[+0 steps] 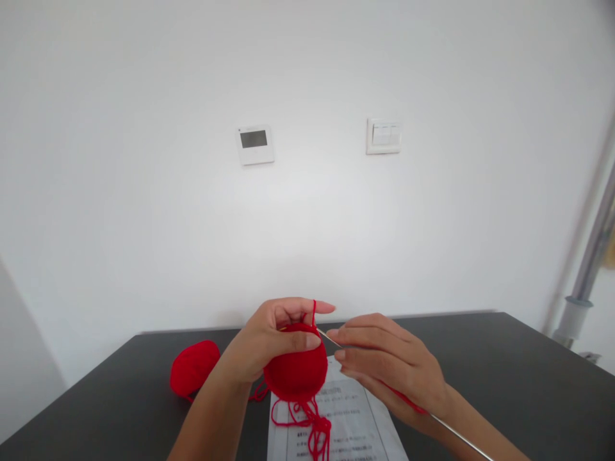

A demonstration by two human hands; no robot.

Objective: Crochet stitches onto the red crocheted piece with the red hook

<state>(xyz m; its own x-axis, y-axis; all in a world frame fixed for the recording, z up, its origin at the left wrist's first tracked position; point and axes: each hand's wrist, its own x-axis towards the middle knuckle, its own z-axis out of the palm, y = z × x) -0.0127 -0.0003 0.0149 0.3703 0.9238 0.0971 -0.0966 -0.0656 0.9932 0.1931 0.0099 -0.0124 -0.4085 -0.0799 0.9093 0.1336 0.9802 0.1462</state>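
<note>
My left hand (pixel 257 342) pinches the upper edge of a round, bowl-like red yarn piece (pixel 295 374), thumb in front. A strand of red yarn (pixel 314 312) loops over its outstretched index finger. In my right hand (pixel 396 358) is a long thin metal needle (pixel 459 436), its shaft running back past the wrist. Its front end meets the top right edge of the yarn piece; I cannot make out the tip's shape. Something red lies along the shaft under my right palm. Loose red yarn ends (pixel 318 430) hang below the piece.
A red yarn ball (pixel 195 368) rests on the dark table (pixel 120 397) to the left. Under my hands lies a printed paper sheet (pixel 343 416). Behind the table rises a white wall with a control panel (pixel 255 145) and a switch (pixel 383 136). A pipe (pixel 593 250) stands at right.
</note>
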